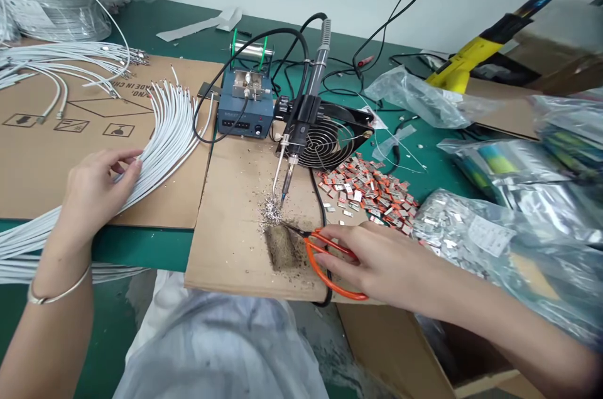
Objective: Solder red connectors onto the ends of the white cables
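My left hand point(101, 188) rests at the left edge of a fanned bundle of white cables point(172, 129). Its thumb and fingers are slightly apart, fingertips against the cables, and no single cable shows in its grasp. My right hand point(372, 257) is closed on the orange handles of a pair of scissors point(325, 264). Their dark tips point left, beside a brown, dirty block point(281, 248) and a heap of silvery solder bits point(272, 210). Just above that heap is the tip of a soldering iron point(301, 129) held in a stand.
Behind stands a blue soldering station point(245, 110) with a solder spool point(252, 50). A black fan point(327, 141) lies near a pile of orange-and-silver connectors point(367, 188). Plastic bags point(475, 229) and a yellow heat gun point(464, 63) are to the right. More white cables point(56, 63) lie on cardboard at left.
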The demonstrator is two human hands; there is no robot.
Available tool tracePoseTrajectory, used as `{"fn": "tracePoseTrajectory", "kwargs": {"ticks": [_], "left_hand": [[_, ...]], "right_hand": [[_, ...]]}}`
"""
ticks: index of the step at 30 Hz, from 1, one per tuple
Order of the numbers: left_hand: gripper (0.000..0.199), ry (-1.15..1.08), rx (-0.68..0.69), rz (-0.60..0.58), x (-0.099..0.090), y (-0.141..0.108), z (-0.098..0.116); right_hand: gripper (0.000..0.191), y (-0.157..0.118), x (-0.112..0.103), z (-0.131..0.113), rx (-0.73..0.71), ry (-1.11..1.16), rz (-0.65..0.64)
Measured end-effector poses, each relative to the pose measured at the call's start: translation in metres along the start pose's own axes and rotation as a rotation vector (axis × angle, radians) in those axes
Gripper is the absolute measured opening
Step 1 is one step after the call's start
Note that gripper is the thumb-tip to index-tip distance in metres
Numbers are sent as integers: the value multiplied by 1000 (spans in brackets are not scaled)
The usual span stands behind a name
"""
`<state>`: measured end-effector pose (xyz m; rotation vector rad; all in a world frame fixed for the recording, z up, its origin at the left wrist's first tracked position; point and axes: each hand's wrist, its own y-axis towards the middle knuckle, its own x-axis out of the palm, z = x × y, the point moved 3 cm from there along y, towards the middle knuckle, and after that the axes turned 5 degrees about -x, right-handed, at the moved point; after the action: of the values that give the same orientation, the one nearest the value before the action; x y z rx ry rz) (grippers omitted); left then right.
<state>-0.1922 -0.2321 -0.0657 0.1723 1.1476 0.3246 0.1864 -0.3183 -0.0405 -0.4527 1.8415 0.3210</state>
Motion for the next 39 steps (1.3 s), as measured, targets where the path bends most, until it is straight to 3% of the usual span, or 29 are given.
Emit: {"fn": "tracePoseTrajectory", "kwargs": {"ticks": [3, 9, 18, 28, 39], "left_hand": [[45, -13, 27, 12, 0, 0, -1], [43, -26, 106, 40, 2, -1, -5], [42, -29, 138, 30, 2, -1, -4], [41, -8, 172, 30, 3, -1, -4], [42, 1, 172, 38, 1, -1, -3]], "right_hand": [[29, 5, 1, -10, -32, -87, -114], [25, 10, 0, -17, 20, -238, -202], [25, 2, 3, -22, -22, -225, -78], [33, -24, 4, -14, 96, -36, -90], [28, -17, 1, -16, 100, 13, -94]]}}
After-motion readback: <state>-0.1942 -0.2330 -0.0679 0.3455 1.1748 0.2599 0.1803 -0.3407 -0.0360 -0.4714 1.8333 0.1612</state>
